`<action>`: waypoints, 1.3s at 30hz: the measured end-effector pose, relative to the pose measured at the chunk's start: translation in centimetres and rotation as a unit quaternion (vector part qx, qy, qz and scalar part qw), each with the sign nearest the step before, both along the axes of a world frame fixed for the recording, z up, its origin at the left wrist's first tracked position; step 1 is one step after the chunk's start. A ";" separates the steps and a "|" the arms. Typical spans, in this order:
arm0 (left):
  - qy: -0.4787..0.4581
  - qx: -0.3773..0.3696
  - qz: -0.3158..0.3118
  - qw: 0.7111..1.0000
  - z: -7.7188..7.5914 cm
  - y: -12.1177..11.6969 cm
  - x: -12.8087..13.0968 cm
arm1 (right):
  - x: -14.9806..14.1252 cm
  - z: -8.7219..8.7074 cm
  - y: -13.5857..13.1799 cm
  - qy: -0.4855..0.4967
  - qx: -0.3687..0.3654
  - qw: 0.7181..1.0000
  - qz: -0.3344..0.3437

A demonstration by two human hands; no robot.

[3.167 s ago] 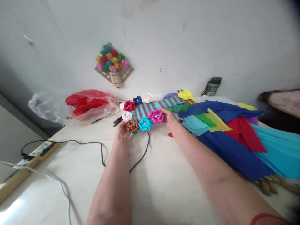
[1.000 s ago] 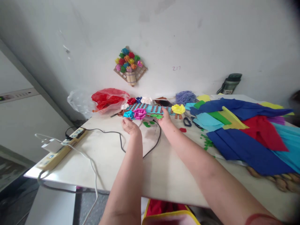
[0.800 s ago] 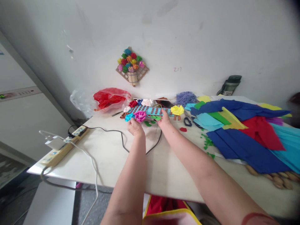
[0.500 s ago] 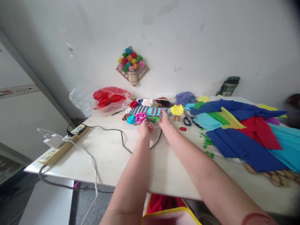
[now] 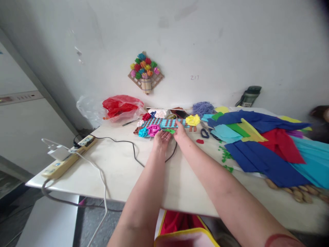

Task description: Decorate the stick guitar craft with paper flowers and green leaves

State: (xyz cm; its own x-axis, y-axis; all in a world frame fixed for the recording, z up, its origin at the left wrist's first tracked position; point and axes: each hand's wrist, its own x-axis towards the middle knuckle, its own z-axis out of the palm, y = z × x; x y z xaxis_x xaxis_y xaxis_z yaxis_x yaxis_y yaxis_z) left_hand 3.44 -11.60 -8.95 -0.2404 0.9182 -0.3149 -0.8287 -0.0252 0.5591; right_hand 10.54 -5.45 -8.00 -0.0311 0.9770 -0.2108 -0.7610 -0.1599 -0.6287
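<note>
A blue-and-brown striped woven panel (image 5: 164, 122) with fabric flowers on it lies near the wall. My right hand (image 5: 180, 132) grips its near edge, thumb on top and the other fingers hidden below. My left hand (image 5: 162, 138) is palm up with fingers stretched out at that same edge, beside a magenta flower (image 5: 154, 130). Whether it bears any weight I cannot tell. Between my hands a green leaf piece (image 5: 169, 131) sits at the edge. A turquoise flower (image 5: 143, 132) is at the left, a yellow flower (image 5: 192, 120) at the right end.
Coloured cloth sheets (image 5: 267, 154) cover the table's right side. Scissors (image 5: 205, 133), green scraps (image 5: 226, 156) and a red piece (image 5: 199, 141) lie near my right wrist. A black cable (image 5: 135, 151) passes beneath my arms. A power strip (image 5: 69, 159) stands at left, a red bag (image 5: 123, 107) behind.
My left hand has moved right along the panel's near edge, from the turquoise flower past the magenta one, and its fingers have spread out. My right hand stays on the panel.
</note>
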 end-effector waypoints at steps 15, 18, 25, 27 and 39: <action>-0.094 0.086 -0.003 0.992 -0.7 0.6 0.6 | 0.4 -0.8 0.9 0.014 0.021 1.000 0.008; -0.089 0.091 0.005 0.992 -0.7 0.8 0.7 | 0.4 -0.8 0.9 0.022 0.016 1.000 0.014; -0.069 0.066 0.034 0.995 -0.7 1.3 0.4 | 0.6 -0.7 1.0 -0.008 -0.007 0.999 0.047; -0.064 0.069 0.041 0.995 -0.8 1.4 0.3 | 0.7 -0.6 1.1 -0.031 -0.015 0.998 0.055; -0.058 0.058 0.045 0.996 -0.8 1.8 -0.5 | 1.9 -0.3 0.5 -0.133 -0.006 0.991 0.005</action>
